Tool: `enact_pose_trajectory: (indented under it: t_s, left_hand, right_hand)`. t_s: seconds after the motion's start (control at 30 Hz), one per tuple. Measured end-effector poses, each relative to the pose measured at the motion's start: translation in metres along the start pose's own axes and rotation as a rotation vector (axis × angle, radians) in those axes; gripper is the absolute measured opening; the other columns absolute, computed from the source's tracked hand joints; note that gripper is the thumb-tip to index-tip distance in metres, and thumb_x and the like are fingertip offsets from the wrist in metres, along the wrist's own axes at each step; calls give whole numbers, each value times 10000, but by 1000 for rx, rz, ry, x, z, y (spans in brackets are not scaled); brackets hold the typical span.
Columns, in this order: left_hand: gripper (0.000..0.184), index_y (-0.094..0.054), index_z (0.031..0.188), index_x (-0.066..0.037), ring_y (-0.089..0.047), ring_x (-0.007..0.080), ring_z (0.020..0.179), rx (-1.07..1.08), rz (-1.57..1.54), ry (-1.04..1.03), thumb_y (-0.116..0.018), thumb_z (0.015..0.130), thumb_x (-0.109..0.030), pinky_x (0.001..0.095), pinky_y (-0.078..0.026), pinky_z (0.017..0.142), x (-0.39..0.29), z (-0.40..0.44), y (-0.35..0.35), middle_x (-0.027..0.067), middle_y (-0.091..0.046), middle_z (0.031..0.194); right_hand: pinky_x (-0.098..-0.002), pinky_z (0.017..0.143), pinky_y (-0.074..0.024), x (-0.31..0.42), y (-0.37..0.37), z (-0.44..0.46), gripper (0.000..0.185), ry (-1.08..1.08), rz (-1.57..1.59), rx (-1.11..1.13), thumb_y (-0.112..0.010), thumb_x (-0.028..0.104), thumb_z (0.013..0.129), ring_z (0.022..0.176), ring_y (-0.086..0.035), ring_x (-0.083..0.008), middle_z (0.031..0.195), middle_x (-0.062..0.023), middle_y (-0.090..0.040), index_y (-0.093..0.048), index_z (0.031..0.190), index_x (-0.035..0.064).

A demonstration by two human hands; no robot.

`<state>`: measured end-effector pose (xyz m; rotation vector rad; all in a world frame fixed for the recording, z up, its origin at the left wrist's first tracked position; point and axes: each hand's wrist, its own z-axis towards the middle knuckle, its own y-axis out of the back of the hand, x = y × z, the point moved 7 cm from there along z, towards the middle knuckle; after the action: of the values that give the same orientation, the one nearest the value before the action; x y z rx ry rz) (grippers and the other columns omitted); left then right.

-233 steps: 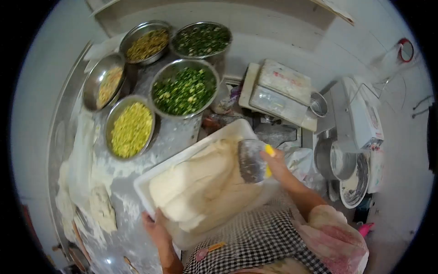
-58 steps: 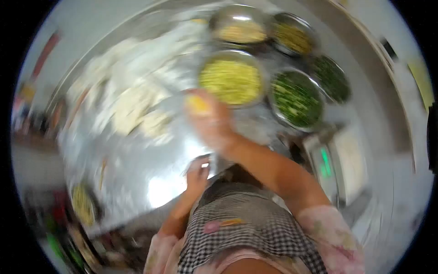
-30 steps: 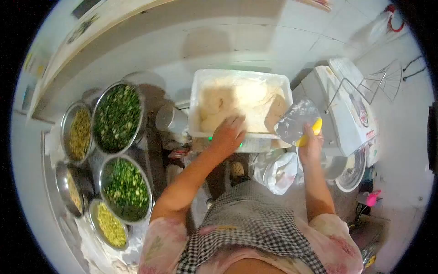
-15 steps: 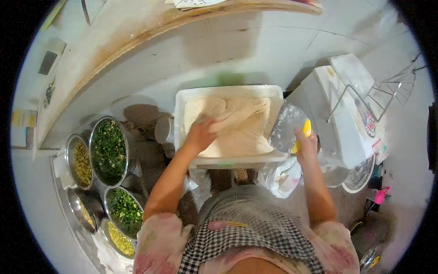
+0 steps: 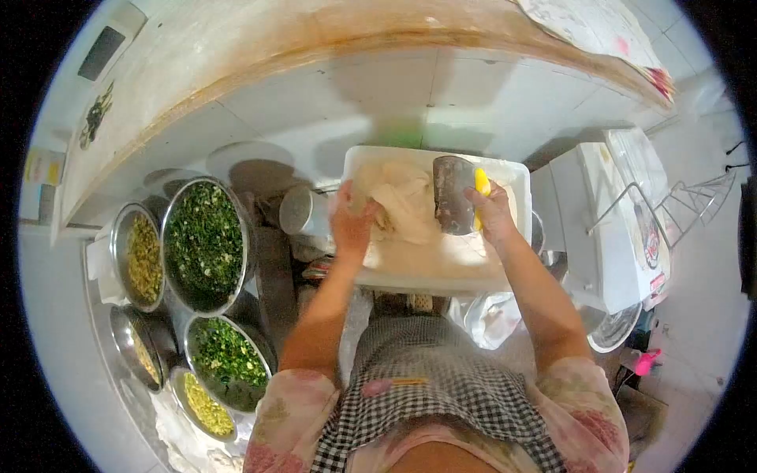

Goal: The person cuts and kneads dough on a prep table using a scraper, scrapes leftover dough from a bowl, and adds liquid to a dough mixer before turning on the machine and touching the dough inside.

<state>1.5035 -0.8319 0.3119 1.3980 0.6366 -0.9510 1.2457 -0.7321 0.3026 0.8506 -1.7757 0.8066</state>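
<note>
A white rectangular tub [image 5: 516, 272] holds pale dough [image 5: 404, 206], bunched up toward its left half. At the tub's left wall is my left hand [image 5: 352, 223], with its fingers over the dough's left edge; whether they grip dough is hard to make out. My right hand [image 5: 490, 206] is closed round the yellow handle of a scraper [image 5: 455, 195]. The scraper's wide, flour-marked blade stands over the dough, right of the bunched part.
Steel bowls of chopped greens [image 5: 205, 244] and yellow pieces [image 5: 207, 404] stand at the left. A white container [image 5: 297, 210] is beside the tub. Right of it are a white machine [image 5: 587, 229] and a wire rack [image 5: 678, 209]. A plastic bag [image 5: 485, 319] lies below.
The scraper has moved from beside the tub's right wall to over the dough. My left hand has shifted to the tub's left side, and the dough is more bunched. Earlier the view swung across the worktop.
</note>
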Motion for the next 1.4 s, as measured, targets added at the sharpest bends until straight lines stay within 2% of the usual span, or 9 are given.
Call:
enact_pose_trajectory:
  t_s: [0.23, 0.3, 0.73, 0.83, 0.93, 1.07, 1.2, 1.23, 1.4]
  left_hand:
    - [496, -336, 1288, 19, -500, 292, 1034, 260, -468, 161, -421, 834, -162, 333, -381, 889, 15, -28, -72, 176, -493, 1165]
    - [514, -315, 1305, 11, -487, 293, 1067, 207, -386, -136, -424, 833, -160, 325, -367, 914, -14, -16, -62, 180, -472, 1205]
    - [625, -215, 1340, 47, -347, 315, 1237, 447, -537, -172, -451, 836, -237, 365, -275, 1010, -92, -11, -39, 238, -349, 1321]
    - [657, -223, 1333, 53, -269, 375, 1266, 400, -38, -574, -466, 838, -305, 428, -211, 1035, -129, -8, -45, 265, -305, 1339]
    - [714, -263, 1315, 51, -196, 414, 1282, 489, 6, -643, -473, 826, -425, 485, -142, 1045, -183, -4, -43, 282, -278, 1344]
    - [778, -320, 1294, 27, -215, 394, 1283, 368, 325, -968, -472, 789, -545, 517, -152, 1033, -261, -9, -29, 246, -284, 1357]
    - [758, -361, 1303, -65, -265, 380, 1262, 126, 349, -1273, -461, 773, -598, 524, -208, 1010, -324, -29, -7, 198, -317, 1358]
    - [740, -367, 1303, -89, -281, 382, 1252, 89, 342, -1306, -450, 777, -602, 530, -214, 1004, -336, -31, -4, 187, -320, 1359]
    - [569, -456, 1247, -164, -437, 358, 1134, -86, 214, -1440, -487, 803, -520, 498, -333, 934, -376, -57, 7, 155, -438, 1276]
  right_hand:
    - [-250, 583, -422, -39, -21, 12, 190, -133, 62, -8, -625, 61, 753, 628, -493, -96, 746, 20, -540, -565, 931, 85]
    - [-256, 605, -439, -54, -31, 9, 218, -244, 236, 1, -632, 66, 753, 650, -510, -112, 790, 9, -553, -557, 957, 84]
    - [-382, 915, -418, -58, -48, -21, 317, -395, 849, 152, -420, 115, 891, 1052, -509, -240, 1162, -101, -507, -425, 1205, 69]
    - [-386, 967, -370, -39, -39, -31, 380, -330, 832, 199, -411, 206, 903, 1113, -470, -247, 1235, -92, -475, -399, 1263, 84]
    - [-379, 970, -364, 13, -37, -44, 413, -192, 828, 223, -441, 247, 897, 1140, -451, -235, 1255, -83, -463, -396, 1273, 82]
    - [-351, 901, -421, 99, -17, -72, 352, 364, 76, 63, -414, 219, 891, 1042, -517, -224, 1124, -90, -536, -453, 1190, 38]
    - [-389, 941, -381, 127, -15, -80, 313, 80, 1227, 573, -347, 196, 927, 1058, -505, -230, 1096, -117, -550, -471, 1150, 15]
    - [-403, 954, -368, 135, -6, -83, 313, 52, 1226, 442, -356, 195, 922, 1076, -491, -235, 1095, -119, -552, -473, 1150, 15]
    - [-451, 1036, -255, 172, 4, -110, 403, 172, 1176, 883, -314, 254, 932, 1198, -376, -281, 1268, -139, -434, -395, 1250, 21]
